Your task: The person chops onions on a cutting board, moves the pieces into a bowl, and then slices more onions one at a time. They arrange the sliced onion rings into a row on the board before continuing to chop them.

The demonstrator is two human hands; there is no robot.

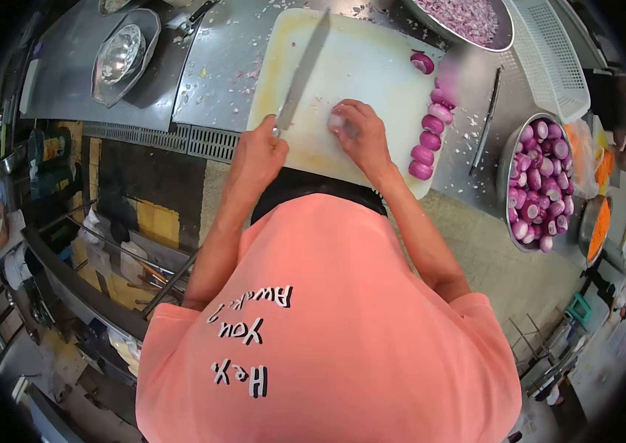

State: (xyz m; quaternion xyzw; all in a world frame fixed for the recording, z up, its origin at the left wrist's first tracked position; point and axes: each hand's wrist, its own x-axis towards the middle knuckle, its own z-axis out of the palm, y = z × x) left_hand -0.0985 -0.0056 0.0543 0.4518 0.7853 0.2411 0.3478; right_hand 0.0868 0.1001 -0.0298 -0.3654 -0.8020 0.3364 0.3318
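On the white cutting board (372, 66) lies a row of halved red onions (431, 140) along the right edge. My left hand (258, 159) is wrapped round the handle of a large knife (304, 74), whose blade points toward the board's far edge. Over the middle of the board, my right hand (363, 136) has its fingers curled together near a small pale piece; whether they grip it is too blurred to tell. A few small bits are scattered on the board between the hands.
At the right stands a metal bowl of peeled red onions (542, 181). A bowl of chopped onion (464, 18) and a white plastic basket (549, 59) are at the top right. A dark rod (486, 122) lies beside the board. A metal dish (122, 55) sits at the upper left.
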